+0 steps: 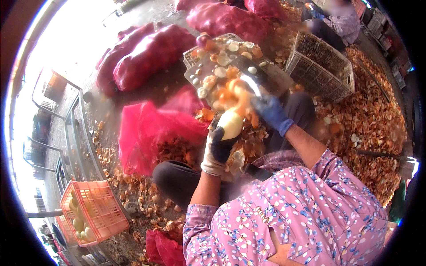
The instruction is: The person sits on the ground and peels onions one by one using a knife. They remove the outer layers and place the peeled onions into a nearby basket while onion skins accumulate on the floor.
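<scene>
A pale peeled onion (229, 124) sits in my left hand (216, 146), gloved in white and dark fabric, its fingers closed round it. Up and to the right, my blue-gloved right hand (271, 113) is closed on a knife (252, 86) with a bright, motion-blurred blade. Orange skins (239, 99) blur between the hands. Beyond them a grey board (270, 75) carries onion tops, peelings and a red onion (204, 41). A crumpled pink mesh bag (142, 133) lies left of my hands.
Full red sacks (151, 57) lie beyond. An empty-looking crate (319, 66) stands right, near a seated co-worker (333, 31). At left are a metal railing (73, 119) and an orange crate (102, 208) of peeled onions. Loose peels (372, 124) cover much of the floor.
</scene>
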Tool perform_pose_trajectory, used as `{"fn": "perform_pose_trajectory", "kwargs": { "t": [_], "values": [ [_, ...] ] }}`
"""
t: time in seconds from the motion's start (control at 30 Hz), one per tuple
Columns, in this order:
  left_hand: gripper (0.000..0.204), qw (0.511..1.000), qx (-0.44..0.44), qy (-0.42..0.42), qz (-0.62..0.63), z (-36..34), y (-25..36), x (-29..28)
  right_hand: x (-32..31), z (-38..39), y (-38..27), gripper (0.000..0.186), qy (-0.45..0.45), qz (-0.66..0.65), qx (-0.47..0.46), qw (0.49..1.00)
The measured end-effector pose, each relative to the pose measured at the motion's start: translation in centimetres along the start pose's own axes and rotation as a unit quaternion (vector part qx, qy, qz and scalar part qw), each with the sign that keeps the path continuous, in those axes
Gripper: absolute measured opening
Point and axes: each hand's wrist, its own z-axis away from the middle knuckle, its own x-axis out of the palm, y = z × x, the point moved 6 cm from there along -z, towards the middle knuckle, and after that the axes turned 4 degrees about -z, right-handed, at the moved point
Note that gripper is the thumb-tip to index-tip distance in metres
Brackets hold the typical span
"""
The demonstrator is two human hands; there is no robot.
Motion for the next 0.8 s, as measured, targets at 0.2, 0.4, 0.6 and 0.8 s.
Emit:
{"fn": "perform_pose_trajectory", "kwargs": {
  "t": [0.2,0.4,0.6,0.8],
  "values": [
    [0.059,0.997,0.04,0.037,-0.05,-0.3,0.5,-1.4,1.4,4.8,-5.1,0.022,-0.14,0.172,-0.199,0.954],
    [0.054,0.987,0.032,0.13,-0.089,-0.6,-1.3,-3.2,1.8,6.0,-2.4,0.021,-0.188,0.452,-0.124,0.863],
    [0.061,0.923,0.071,0.283,-0.25,-1.5,-3.6,-7.7,2.8,6.3,-0.1,0.024,-0.203,0.418,-0.048,0.884],
    [0.074,0.894,0.082,0.277,-0.343,-1.6,-3.6,-6.9,4.1,4.4,4.0,0.025,-0.226,0.459,-0.038,0.858]
  ]
}}
